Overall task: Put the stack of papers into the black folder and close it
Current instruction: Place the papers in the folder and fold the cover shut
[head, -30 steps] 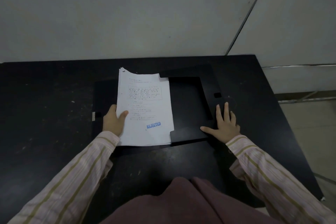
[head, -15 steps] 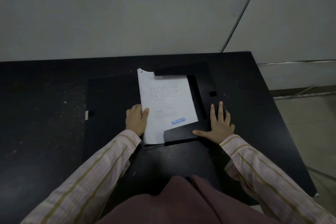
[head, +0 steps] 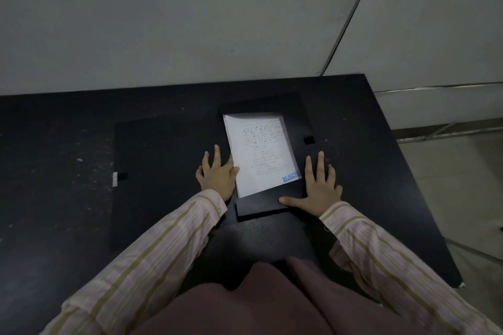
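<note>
The black folder point(head: 298, 114) lies open on the black table point(head: 68, 144), its left cover point(head: 152, 166) spread flat. The white stack of papers point(head: 260, 155), with a blue REJECTED stamp at its lower right, sits inside the right half, tucked under the folder's top, right and bottom flaps. My left hand point(head: 217, 174) lies flat beside the stack's left edge, thumb touching the paper. My right hand point(head: 319, 185) presses flat, fingers spread, on the folder's right flap, thumb on the bottom flap.
A grey wall rises right behind the table. The table's right edge point(head: 408, 171) drops to a light floor with a metal frame point(head: 449, 130). A small white label point(head: 114, 179) marks the left cover's outer edge.
The stack has slid right, from the left cover into the right half under the flaps. My left hand followed it and now lies flat. My right hand stayed on the flap.
</note>
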